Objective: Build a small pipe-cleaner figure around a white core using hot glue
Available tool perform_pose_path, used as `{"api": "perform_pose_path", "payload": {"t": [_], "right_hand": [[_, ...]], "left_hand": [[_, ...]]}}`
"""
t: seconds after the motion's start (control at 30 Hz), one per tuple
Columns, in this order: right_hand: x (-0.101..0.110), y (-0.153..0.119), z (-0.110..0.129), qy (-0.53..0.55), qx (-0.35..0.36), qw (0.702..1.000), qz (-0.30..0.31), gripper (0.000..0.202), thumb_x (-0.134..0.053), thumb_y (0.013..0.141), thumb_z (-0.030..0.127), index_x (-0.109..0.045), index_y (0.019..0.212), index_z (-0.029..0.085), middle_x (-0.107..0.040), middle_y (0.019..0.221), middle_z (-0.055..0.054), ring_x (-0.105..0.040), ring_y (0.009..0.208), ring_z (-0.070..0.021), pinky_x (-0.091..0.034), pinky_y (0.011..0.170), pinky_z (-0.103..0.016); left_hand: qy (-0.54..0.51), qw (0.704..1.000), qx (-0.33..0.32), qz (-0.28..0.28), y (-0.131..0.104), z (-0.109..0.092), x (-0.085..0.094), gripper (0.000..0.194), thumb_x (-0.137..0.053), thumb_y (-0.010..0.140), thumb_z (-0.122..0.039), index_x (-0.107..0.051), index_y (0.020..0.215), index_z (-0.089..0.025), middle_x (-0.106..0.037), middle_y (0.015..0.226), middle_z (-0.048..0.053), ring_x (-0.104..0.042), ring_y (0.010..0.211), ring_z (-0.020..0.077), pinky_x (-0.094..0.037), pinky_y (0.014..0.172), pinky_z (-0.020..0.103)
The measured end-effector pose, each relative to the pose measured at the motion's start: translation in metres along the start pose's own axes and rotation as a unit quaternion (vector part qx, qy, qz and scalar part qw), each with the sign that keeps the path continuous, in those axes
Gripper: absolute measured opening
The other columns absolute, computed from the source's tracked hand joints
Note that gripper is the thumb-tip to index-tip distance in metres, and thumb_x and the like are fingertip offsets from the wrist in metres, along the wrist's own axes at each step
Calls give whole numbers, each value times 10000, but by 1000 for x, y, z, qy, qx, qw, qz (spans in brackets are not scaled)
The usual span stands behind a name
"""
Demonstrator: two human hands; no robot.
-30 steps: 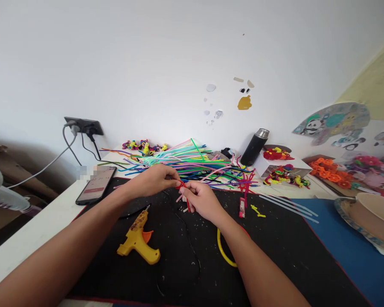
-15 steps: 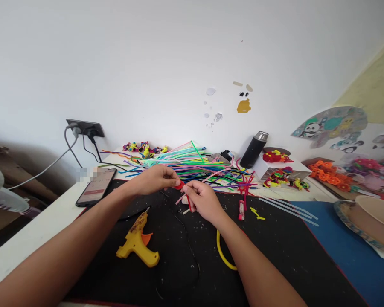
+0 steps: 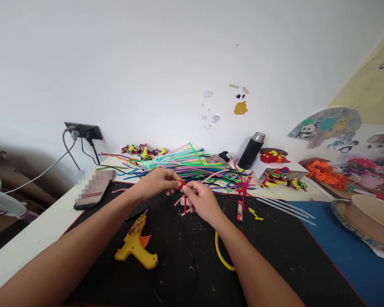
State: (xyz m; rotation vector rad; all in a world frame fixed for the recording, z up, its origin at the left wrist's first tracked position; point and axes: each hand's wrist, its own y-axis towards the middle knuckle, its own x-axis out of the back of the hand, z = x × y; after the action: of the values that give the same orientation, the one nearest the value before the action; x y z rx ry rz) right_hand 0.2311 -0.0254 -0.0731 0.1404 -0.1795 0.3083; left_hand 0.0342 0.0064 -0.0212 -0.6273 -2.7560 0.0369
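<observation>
A red pipe cleaner (image 3: 185, 204), partly coiled at its top, is pinched between both hands above the black mat (image 3: 176, 277). My left hand (image 3: 158, 184) grips the coiled part from the left with thumb and fingers. On the other side my right hand (image 3: 202, 201) closes on it too, and a straight red end hangs down by its fingers. Much of the coil is hidden by fingertips. Below and to the left, a yellow glue gun (image 3: 136, 246) lies on the mat. A yellow ring-shaped strip (image 3: 222, 256) sits partly under my right forearm.
Many coloured pipe cleaners (image 3: 179, 164) are heaped behind the hands. A black flask (image 3: 251, 151) leans near the wall. A phone (image 3: 94, 192) lies at left. Clear glue sticks (image 3: 288, 209), yellow scraps (image 3: 255, 214) and a bowl (image 3: 376, 217) are at right.
The red pipe cleaner's loose end now hangs straighter below the fingers. Both hands stay pinched together in nearly the same place, and the view has shifted slightly.
</observation>
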Motion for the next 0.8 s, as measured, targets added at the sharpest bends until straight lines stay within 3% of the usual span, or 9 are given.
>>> {"api": "perform_pose_path", "payload": {"t": [0.17, 0.33, 0.57, 0.8], "right_hand": [[3, 3, -4, 8, 14, 1000, -11, 264, -533, 988, 431, -619, 892, 200, -544, 498, 73, -491, 374, -101, -379, 412, -199], [5, 3, -4, -14, 21, 999, -20, 252, -542, 985, 390, -644, 864, 194, -527, 464, 71, -496, 374, -105, -392, 432, -203], [3, 3, -5, -18, 14, 1000, -10, 243, -553, 983, 392, -637, 866, 197, -514, 451, 79, -480, 364, -101, -383, 430, -198], [3, 3, -8, -23, 14, 1000, 0, 266, -547, 989, 417, -637, 875, 194, -532, 482, 72, -495, 379, -100, -398, 434, -196]], "left_hand": [[-83, 996, -2, -23, 2, 7, -12, 382, -878, 665, -481, -696, 758, -158, -668, 645, -4, -601, 574, 127, -517, 601, 264], [-117, 993, 23, 17, 3, 11, -8, 458, -891, 641, -557, -718, 763, -150, -705, 722, 41, -629, 617, 141, -538, 628, 272], [26, 998, -38, 30, 1, 8, 7, 446, -769, 783, -596, -769, 897, -165, -678, 714, 20, -573, 611, 147, -457, 575, 259], [79, 996, -43, 18, -1, 6, 1, 427, -728, 799, -601, -705, 792, -175, -637, 647, -3, -576, 601, 151, -436, 558, 253]]}}
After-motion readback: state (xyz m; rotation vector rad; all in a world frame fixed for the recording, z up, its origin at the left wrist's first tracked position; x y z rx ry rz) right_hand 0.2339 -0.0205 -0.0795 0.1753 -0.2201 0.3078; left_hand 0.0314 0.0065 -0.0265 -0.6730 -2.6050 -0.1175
